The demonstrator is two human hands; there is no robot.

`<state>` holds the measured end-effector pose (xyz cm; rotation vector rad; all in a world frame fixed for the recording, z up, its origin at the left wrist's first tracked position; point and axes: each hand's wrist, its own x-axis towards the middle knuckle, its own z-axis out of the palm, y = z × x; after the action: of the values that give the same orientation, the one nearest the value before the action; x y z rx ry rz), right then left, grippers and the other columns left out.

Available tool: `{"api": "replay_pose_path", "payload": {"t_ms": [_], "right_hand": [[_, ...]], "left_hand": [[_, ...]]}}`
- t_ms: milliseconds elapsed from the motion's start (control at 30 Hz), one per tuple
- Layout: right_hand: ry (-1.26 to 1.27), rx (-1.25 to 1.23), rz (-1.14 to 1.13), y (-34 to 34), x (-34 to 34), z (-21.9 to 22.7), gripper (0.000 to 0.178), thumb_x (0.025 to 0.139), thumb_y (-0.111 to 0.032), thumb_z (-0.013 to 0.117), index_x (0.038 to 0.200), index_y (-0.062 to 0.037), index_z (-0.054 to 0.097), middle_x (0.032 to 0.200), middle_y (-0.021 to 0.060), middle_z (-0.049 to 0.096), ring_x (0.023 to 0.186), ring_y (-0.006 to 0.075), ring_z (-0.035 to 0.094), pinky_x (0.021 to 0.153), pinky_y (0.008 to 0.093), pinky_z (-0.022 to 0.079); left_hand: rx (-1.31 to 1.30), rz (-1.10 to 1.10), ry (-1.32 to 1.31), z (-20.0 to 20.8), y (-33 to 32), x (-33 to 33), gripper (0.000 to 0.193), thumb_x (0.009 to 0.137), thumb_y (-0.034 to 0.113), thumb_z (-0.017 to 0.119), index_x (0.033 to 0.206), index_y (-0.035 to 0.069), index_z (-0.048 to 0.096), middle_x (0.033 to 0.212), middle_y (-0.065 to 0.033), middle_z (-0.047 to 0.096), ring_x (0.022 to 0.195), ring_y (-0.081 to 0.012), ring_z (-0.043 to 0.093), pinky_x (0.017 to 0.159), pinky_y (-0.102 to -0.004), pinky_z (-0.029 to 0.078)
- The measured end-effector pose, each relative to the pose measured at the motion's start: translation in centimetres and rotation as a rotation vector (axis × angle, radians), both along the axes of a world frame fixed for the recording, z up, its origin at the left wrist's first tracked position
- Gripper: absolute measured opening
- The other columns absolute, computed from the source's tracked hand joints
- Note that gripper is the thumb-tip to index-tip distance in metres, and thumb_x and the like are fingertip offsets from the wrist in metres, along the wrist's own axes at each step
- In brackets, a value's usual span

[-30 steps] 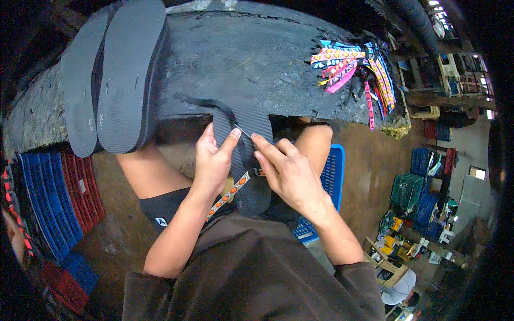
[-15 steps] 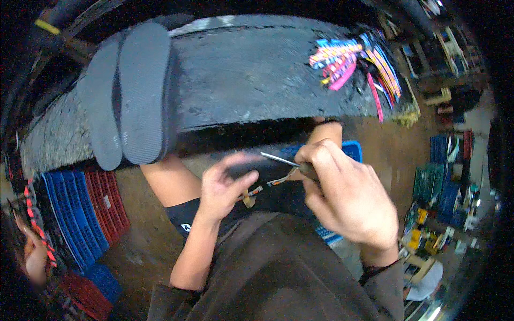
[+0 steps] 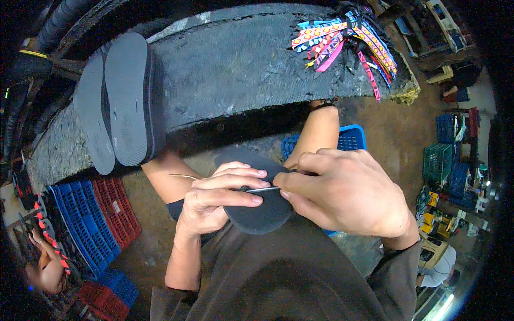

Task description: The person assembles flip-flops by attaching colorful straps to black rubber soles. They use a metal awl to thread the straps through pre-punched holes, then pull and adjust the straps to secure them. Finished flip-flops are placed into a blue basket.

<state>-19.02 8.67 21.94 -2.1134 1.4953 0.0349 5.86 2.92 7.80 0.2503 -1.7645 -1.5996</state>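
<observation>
A dark grey sandal sole (image 3: 262,218) is held over my lap, tilted, with its rounded end toward me. My left hand (image 3: 214,198) grips it from the left, fingers lying across its face. In my right hand (image 3: 350,192) is a thin metal tool (image 3: 262,190), pinched between thumb and fingers; its shiny shaft lies against the sole and points left toward my left fingertips. The tool's handle is hidden inside my right hand. A thin pale strip (image 3: 186,176) sticks out to the left beside my left hand.
Stacked grey soles (image 3: 127,101) lie at the left of the dark, worn bench (image 3: 225,69). A bundle of colourful patterned straps (image 3: 348,40) lies at its right end. Blue crates (image 3: 85,222) and red crates (image 3: 115,208) stand at left. A blue basket (image 3: 350,138) is beyond my right hand.
The sole has come round into clear view, and my left hand now clamps it. My right hand has brought the metal tool from above down against the sole.
</observation>
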Motion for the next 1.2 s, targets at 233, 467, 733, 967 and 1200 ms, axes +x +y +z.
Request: {"api": "replay_pose_path", "payload": {"t_ms": [233,467,733,967,1200], "right_hand": [[0.036,-0.001,0.044,0.6,-0.2,-2.1,0.018,0.1,-0.03,0.065,0.097,-0.0126,0.071,0.087,0.0113,0.069,0.084,0.0318,0.073,0.066,0.0462,0.057],[0.166,-0.453,-0.673,-9.6,-3.3,-8.4,0.026,0.107,-0.029,0.051,0.105,-0.0063,0.064,0.087,0.018,0.068,0.082,0.0427,0.07,0.067,0.0528,0.055],[-0.577,-0.125,-0.25,-0.2,-0.5,-7.5,0.014,0.099,-0.016,0.07,0.099,-0.0012,0.069,0.081,0.0145,0.063,0.076,0.0329,0.066,0.069,0.042,0.053],[-0.732,-0.139,0.28,-1.3,-0.3,-9.3,0.03,0.092,-0.02,0.07,0.121,-0.0149,0.068,0.094,0.0096,0.06,0.079,0.0344,0.068,0.066,0.0456,0.056],[-0.908,-0.255,-0.176,-1.2,3.8,-11.2,0.014,0.089,-0.006,0.071,0.102,-0.0015,0.067,0.086,0.0094,0.06,0.07,0.0216,0.066,0.062,0.0374,0.052]], "left_hand": [[0.145,-0.077,-0.131,-0.9,-0.6,1.7,0.02,0.087,0.002,0.072,0.104,0.0,0.081,0.117,-0.0226,0.077,0.115,-0.0403,0.073,0.099,-0.0524,0.055],[0.656,-0.27,0.356,-1.3,2.8,1.0,0.023,0.101,0.019,0.069,0.105,-0.003,0.075,0.107,-0.0316,0.074,0.103,-0.0446,0.074,0.093,-0.0593,0.058],[0.482,0.198,-0.102,-1.8,5.4,2.7,0.026,0.088,-0.001,0.08,0.113,0.0,0.075,0.117,-0.0242,0.076,0.113,-0.0412,0.073,0.101,-0.053,0.057],[0.374,-0.093,-0.118,-0.3,4.2,1.9,0.019,0.087,-0.002,0.08,0.106,0.001,0.08,0.108,-0.0223,0.078,0.105,-0.035,0.077,0.094,-0.044,0.062],[0.39,0.051,-0.036,-0.3,4.0,2.4,0.019,0.087,-0.002,0.08,0.106,0.001,0.078,0.108,-0.0212,0.079,0.101,-0.0323,0.078,0.091,-0.0415,0.062]]}}
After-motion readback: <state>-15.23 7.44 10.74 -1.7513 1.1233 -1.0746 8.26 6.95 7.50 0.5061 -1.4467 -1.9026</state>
